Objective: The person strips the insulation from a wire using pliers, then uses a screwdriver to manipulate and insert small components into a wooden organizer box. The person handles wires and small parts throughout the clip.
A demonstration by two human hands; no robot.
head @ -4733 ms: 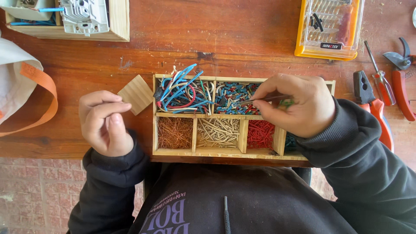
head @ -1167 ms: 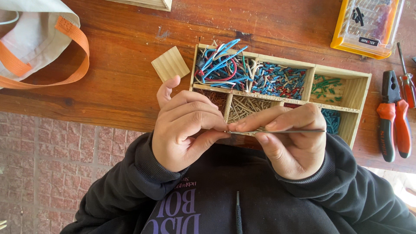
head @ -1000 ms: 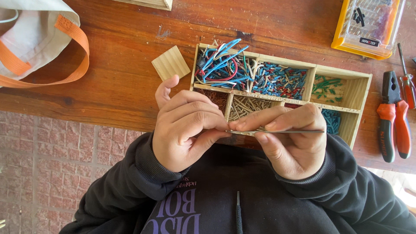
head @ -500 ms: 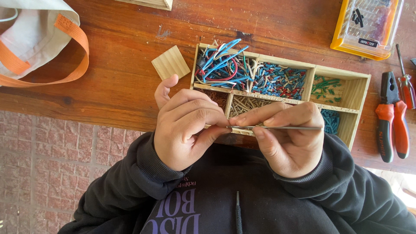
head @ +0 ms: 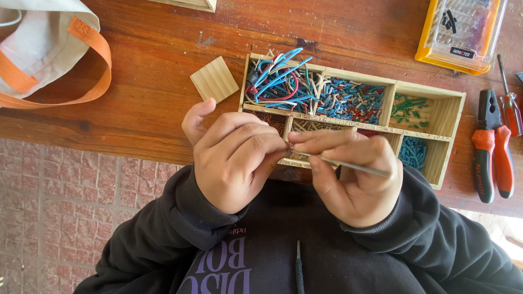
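Thin metal rod [head: 348, 164] — held in the right hand [head: 351, 177], running from the fingertips near the middle out across the palm toward the right. It sits just in front of the near edge of the wooden tray [head: 447, 117], above the person's dark sweatshirt [head: 272, 256]. Right fingers are closed together, pinched along the rod. The left hand [head: 231, 160] meets its near tip; left fingers are curled tight, thumb and forefinger pressed together at that tip. Whether something small is caught between them cannot be told.

Tray compartments: long blue and red wires [head: 278, 81] at back left, short blue-red pieces [head: 348, 100] next to them, green bits [head: 408, 106] at back right, blue bits [head: 413, 152] front right.

Around — small ridged wood square [head: 214, 79] left of the tray, cloth bag [head: 38, 49] with orange straps far left, yellow case [head: 460, 32] at back right, red-handled pliers [head: 490, 147] and a screwdriver [head: 510, 103] at right.
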